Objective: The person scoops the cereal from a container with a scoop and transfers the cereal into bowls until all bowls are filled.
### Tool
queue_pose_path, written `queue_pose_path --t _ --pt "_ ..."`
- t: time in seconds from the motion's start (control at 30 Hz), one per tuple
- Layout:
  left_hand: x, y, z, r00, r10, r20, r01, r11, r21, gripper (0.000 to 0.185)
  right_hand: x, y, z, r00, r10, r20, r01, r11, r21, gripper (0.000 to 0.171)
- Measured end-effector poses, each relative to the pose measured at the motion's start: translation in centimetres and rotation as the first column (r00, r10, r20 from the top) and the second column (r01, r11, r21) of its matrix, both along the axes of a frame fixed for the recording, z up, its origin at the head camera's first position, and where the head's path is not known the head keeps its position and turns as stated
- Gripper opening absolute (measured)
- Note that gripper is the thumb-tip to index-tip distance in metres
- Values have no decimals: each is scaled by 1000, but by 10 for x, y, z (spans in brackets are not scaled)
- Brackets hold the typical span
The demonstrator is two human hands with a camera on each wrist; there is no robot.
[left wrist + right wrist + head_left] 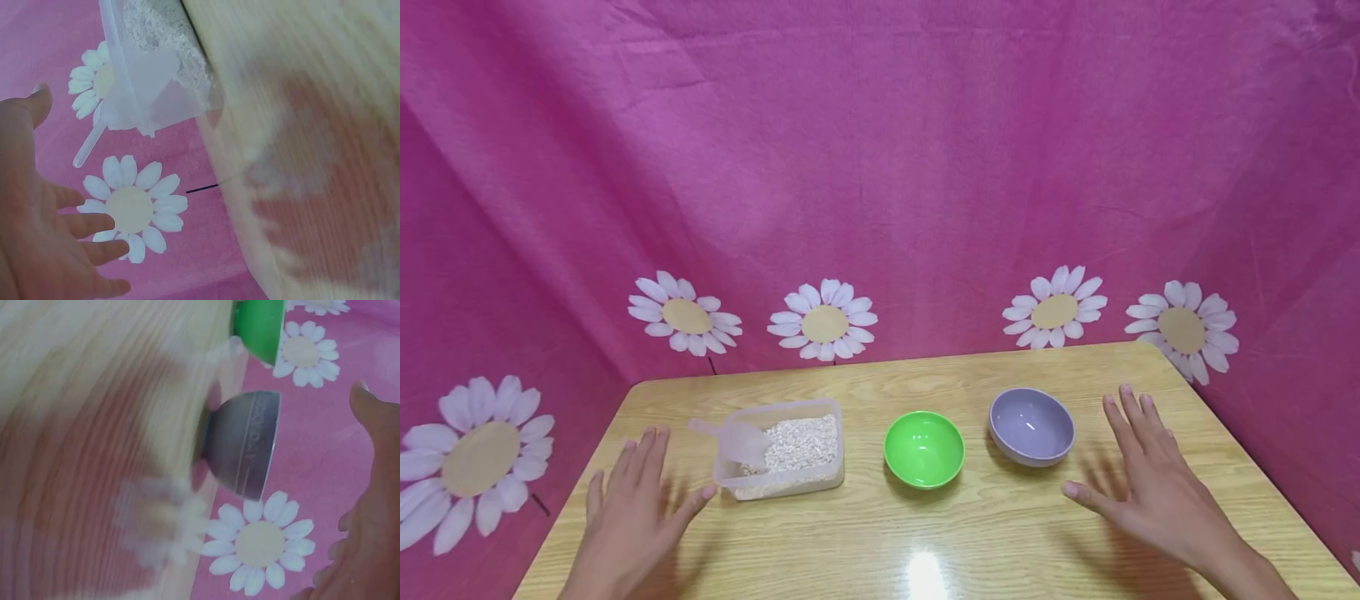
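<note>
A pink cloth backdrop [880, 167] printed with white daisies hangs behind a pale wooden bench [925, 533]. On the bench a clear rectangular tub [782, 450] holds pale grain, its long axis running across the bench; a translucent scoop [733, 439] rests in the tub's left end, handle pointing up and left past the rim. Right of the tub sits a green bowl [924, 448], and further right a lilac bowl [1032, 426], both upright. The left hand [628, 517] hovers just left of the tub, fingers spread, holding nothing. The right hand [1150, 483] hovers right of the lilac bowl, well apart from the tub, fingers spread and likewise holding nothing.
</note>
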State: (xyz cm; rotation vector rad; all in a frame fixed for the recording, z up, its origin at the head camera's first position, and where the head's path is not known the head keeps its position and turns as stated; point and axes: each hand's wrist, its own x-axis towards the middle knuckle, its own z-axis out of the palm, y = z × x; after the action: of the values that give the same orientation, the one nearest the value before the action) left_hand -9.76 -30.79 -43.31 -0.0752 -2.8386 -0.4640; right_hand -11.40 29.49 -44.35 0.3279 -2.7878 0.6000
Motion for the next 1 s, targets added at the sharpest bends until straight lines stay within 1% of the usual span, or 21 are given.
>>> queue_pose_path --t 0.1,0.2,0.3,0.43,0.57,0.67,0.83,0.93,1.0 --pt "-2 0 2 996 -21 -91 24 999 31 96 -1 -9 6 1000 10 3 -10 999 -39 124" --pt "-5 -1 4 983 -44 -179 55 997 55 87 -1 -19 12 999 42 11 -41 994 -102 118" --pt "-8 0 8 974 -48 -222 66 995 76 81 -3 -32 16 995 91 27 -85 979 -187 110" --pt "-12 1 12 971 -42 -235 68 992 102 75 -6 -51 22 992 124 29 -113 965 -239 102" --pt "-17 2 15 965 -42 -261 77 989 125 70 -8 -70 25 990 143 16 -134 958 -255 97" --pt "-22 2 15 961 -46 -274 87 987 138 68 -8 -83 25 986 164 25 -151 951 -270 93" --pt "-32 2 17 953 -81 -291 126 982 141 65 -11 -108 21 979 199 35 -180 937 -299 89" --pt "-37 0 19 953 -97 -286 145 978 152 62 -14 -126 15 973 228 21 -210 927 -311 87" --pt "-39 -1 20 956 -98 -277 149 974 170 61 -16 -137 12 969 243 37 -218 920 -326 87"
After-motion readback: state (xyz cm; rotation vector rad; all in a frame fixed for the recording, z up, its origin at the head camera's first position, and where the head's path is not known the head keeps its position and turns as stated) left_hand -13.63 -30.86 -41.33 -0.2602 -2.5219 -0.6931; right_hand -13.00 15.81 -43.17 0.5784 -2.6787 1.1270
